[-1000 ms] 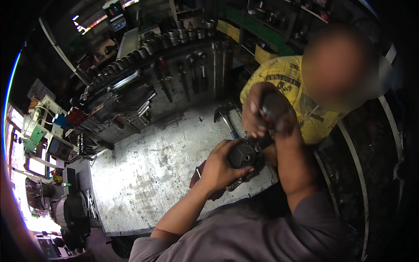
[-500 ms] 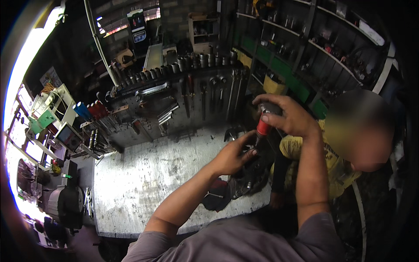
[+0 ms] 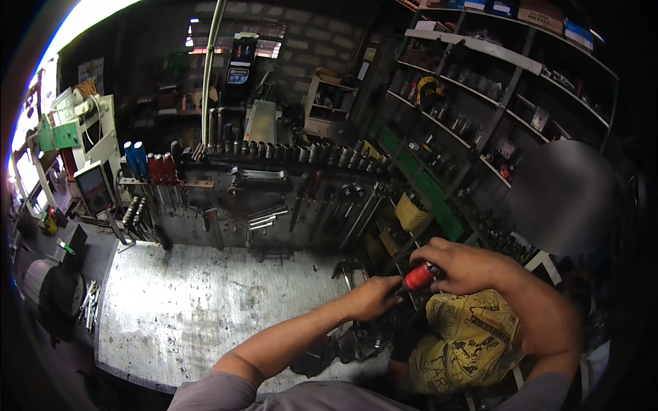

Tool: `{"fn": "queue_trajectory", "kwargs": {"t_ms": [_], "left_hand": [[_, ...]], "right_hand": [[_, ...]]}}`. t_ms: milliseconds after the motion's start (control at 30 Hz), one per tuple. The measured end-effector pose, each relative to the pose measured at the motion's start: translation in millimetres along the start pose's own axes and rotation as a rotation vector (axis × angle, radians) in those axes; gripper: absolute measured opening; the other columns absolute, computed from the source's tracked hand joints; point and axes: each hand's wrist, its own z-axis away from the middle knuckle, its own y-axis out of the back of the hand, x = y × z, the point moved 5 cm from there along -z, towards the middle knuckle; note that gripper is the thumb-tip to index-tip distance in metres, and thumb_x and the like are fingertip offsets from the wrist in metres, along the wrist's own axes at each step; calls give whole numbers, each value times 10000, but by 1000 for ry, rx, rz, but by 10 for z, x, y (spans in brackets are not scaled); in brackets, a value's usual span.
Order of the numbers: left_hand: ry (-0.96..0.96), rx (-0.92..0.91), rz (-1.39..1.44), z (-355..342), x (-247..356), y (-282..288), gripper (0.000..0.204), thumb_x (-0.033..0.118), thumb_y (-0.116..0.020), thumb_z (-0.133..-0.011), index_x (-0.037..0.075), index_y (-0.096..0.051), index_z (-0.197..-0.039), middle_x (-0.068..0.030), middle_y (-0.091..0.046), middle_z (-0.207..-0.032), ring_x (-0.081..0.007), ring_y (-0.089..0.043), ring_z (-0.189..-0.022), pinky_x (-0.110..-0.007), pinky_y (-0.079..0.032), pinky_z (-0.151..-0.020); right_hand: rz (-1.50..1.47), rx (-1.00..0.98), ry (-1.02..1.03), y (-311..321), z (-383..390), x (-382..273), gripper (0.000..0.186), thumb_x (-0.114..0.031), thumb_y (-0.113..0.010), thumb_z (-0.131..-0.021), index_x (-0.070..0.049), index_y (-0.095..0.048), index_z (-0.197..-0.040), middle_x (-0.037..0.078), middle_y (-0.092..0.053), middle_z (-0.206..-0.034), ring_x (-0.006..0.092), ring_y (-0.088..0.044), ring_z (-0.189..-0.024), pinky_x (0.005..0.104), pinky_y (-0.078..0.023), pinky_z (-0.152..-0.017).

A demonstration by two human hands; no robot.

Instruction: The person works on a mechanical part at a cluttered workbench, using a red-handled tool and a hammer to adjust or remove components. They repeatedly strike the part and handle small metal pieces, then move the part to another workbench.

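My right hand (image 3: 459,267) is closed around a red cylindrical thing (image 3: 419,276) with a dark end, held tilted above the right side of the bench; its exact kind is unclear. Close by its lower end is my left hand (image 3: 373,299), fingers bent and thumb drawn in. What those fingers grip, if anything, is hidden. Below the hands, a dark metal mechanical part (image 3: 360,344) lies at the bench's right end, partly covered by my left arm. Beside it rests a dark cloth (image 3: 312,359).
A person in a yellow patterned shirt (image 3: 473,335) is close at the right. Behind the pale workbench (image 3: 185,308) stands a tool panel (image 3: 185,233) with screwdrivers, wrenches and a row of sockets (image 3: 301,152). Loaded shelves (image 3: 473,51) rise at the right; loose wrenches (image 3: 89,305) lie left.
The view has swung, showing more of the shelves. The red thing has gone from nearly upright to more tilted in my right hand. The other person has leaned toward the bench.
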Motion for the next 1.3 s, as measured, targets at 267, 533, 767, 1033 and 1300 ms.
{"fn": "queue_trajectory", "kwargs": {"t_ms": [267, 533, 767, 1033, 1300], "left_hand": [[41, 158, -98, -60, 147, 151, 583, 362, -875, -903, 24, -631, -1311, -285, -749, -1074, -493, -721, -1068, -556, -563, -921], [201, 62, 41, -192, 74, 226, 598, 181, -924, -872, 6, -640, -1368, -203, -766, -1249, -342, -745, -1195, -427, -565, -1033], [153, 13, 101, -190, 172, 235, 606, 178, -852, -950, -15, -574, -1453, -204, -740, -1329, -306, -705, -1270, -419, -528, -1096], [87, -70, 274, -186, 158, 98, 552, 54, -819, -965, -3, -589, -1464, -121, -733, -1323, -219, -698, -1225, -387, -551, -1065], [32, 105, -120, -220, 172, 101, 393, 92, -875, -919, -18, -716, -1261, -139, -778, -1187, -195, -729, -1088, -367, -568, -951]], "right_hand": [[55, 80, -7, -27, -153, 92, 712, -499, -868, -895, 4, -626, -1335, 281, -752, -1092, 468, -741, -1073, 542, -586, -928], [112, -87, -272, -3, -312, 148, 728, -626, -671, -991, 14, -674, -1339, 277, -775, -1088, 451, -757, -1044, 529, -601, -924], [41, 38, -107, 67, -255, 124, 694, -609, -656, -1029, 36, -678, -1285, 310, -768, -1084, 472, -746, -1075, 535, -586, -931], [-46, 193, 124, 25, -207, 95, 697, -643, -670, -985, 7, -773, -1217, 275, -784, -1119, 453, -748, -1089, 527, -583, -976], [21, 111, -2, -97, -202, 219, 753, -597, -800, -869, -11, -710, -1332, 243, -790, -1126, 446, -756, -1079, 505, -603, -941]]}}
